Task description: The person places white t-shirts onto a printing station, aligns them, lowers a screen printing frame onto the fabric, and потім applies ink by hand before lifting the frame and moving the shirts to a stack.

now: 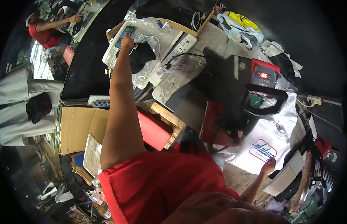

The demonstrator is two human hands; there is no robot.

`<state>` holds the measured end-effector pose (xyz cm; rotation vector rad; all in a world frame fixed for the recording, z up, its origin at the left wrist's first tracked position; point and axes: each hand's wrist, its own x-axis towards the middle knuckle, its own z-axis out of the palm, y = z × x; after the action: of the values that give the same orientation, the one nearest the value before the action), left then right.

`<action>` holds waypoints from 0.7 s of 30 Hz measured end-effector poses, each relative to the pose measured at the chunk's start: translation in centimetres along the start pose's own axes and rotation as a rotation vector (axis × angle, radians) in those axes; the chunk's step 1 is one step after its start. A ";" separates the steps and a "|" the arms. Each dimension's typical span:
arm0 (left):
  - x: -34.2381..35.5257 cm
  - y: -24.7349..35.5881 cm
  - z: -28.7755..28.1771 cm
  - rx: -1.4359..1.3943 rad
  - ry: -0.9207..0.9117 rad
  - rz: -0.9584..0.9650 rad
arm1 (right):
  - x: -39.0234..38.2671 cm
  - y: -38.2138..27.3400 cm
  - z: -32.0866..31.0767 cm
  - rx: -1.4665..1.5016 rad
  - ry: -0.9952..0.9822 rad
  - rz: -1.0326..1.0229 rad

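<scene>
The two hands are well apart. The left hand [126, 42] is at the phone [125, 34], a finger extended onto or just above its screen; whether the other fingers grip the phone cannot be told. The phone lies on the pale tabletop [146, 28] at upper left, beside a black cloth item [143, 58]. The right hand [269, 166] is at the lower edge of the white garment [251, 167], against its printed emblem [265, 150]; whether it pinches the fabric cannot be determined.

Risk one: heat. The garment lies partly beneath the black frame [263, 115] of a machine whose red-cased control box [264, 77] shows a lit display. If the machine is a heated press, as it appears, scorching of fabric or a burn to the right hand is possible; the cause would be attention divided between phone and garment.

Risk two: the print. Any pull by the right hand could crease or shift the fabric, and could smear the emblem if it is not set.

Risk three: snagging. A white cable [155, 38] loops near the left forearm, and a power strip [179, 50] with a black lead [188, 54] lies close by. A careless withdrawal of that arm could catch the cable and drag the phone.
</scene>
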<state>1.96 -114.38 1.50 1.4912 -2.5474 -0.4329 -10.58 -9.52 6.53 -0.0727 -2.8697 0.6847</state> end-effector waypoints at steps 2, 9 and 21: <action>1.7 -0.1 1.6 0.111 -0.119 -0.019 | -1.0 -1.0 -1.0 -0.110 -0.017 0.016; 7.6 -6.4 4.8 0.322 -0.157 0.125 | -0.7 -4.0 -0.1 -0.209 -0.040 -0.067; -6.1 5.0 -6.7 -0.581 -0.157 -0.034 | -1.0 -3.4 -3.7 -0.237 0.003 -0.067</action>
<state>2.70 -107.88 9.49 1.3109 -2.2102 -1.2115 -8.86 -10.97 11.13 -0.0111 -2.9210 0.3299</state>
